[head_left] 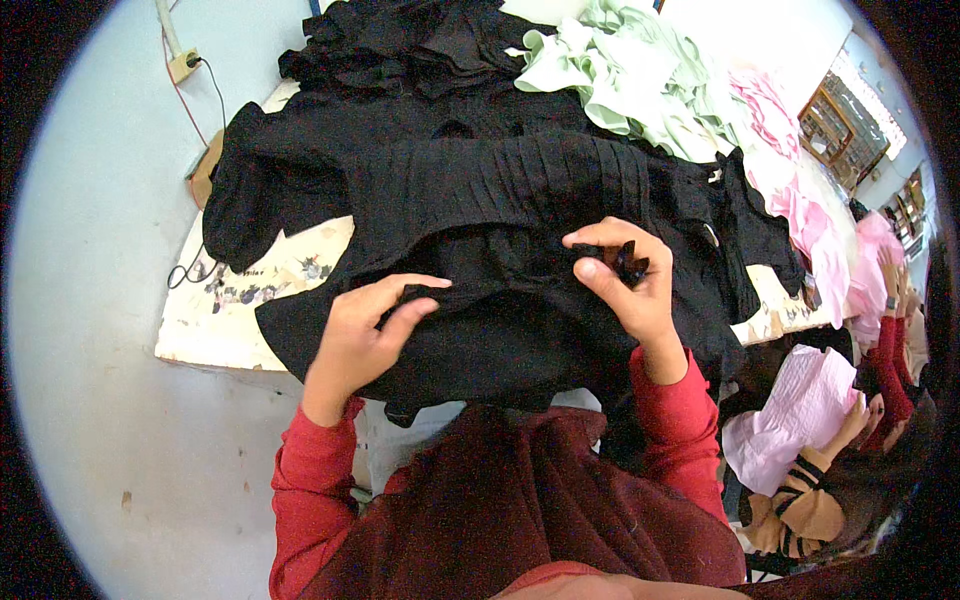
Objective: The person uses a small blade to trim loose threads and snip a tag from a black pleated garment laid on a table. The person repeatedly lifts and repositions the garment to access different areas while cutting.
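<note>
A black garment (480,350) with rows of pleats lies spread over the table in front of me. My left hand (372,325) pinches a fold of it between thumb and fingers, left of the middle. To the right and slightly farther off, my right hand (632,278) is closed, thumb and forefinger at another part of the same cloth. A small, dark, shiny object (632,262) sits within the curled fingers of that hand; its kind cannot be made out. Between both hands the fabric edge sags in a shallow curve.
Black cloth (400,45) is heaped at the back, beside pale green cloth (630,75) and pink cloth (790,190). The pale table (215,330) shows at the left. A plug in a socket (185,65) hangs there. At the right, another person holds a pink garment (790,415).
</note>
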`<act>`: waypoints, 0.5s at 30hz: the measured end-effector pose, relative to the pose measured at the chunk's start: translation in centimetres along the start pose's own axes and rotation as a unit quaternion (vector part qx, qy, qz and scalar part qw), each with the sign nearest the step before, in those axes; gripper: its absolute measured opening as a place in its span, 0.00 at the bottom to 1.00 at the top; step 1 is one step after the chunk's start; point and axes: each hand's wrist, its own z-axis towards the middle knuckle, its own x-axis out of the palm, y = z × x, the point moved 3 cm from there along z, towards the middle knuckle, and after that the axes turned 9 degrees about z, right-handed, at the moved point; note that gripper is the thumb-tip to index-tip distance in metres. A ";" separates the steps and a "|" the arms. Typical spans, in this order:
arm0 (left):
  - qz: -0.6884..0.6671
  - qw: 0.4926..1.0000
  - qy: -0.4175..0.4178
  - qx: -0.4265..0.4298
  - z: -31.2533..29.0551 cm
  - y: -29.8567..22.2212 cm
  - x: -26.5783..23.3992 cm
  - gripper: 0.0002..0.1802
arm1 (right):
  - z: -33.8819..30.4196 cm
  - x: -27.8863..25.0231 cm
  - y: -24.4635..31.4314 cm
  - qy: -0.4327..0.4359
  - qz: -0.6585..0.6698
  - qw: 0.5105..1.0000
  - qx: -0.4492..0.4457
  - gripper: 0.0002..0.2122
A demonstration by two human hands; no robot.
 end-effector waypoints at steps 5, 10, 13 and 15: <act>-0.042 0.991 -0.018 0.122 4.4 -0.8 -0.2 0.10 | 1.3 2.0 0.0 0.066 0.025 0.993 -0.094 0.07; -0.240 0.966 0.073 -0.056 8.1 1.3 3.8 0.06 | 3.0 4.8 -2.7 0.105 -0.014 0.991 -0.080 0.08; -0.275 0.952 0.115 -0.075 10.0 4.6 4.1 0.06 | 5.0 4.6 -5.5 0.061 -0.034 0.996 -0.058 0.06; -0.265 0.956 0.111 -0.061 10.6 5.9 4.4 0.08 | 6.2 4.3 -6.5 0.060 -0.025 0.997 -0.039 0.06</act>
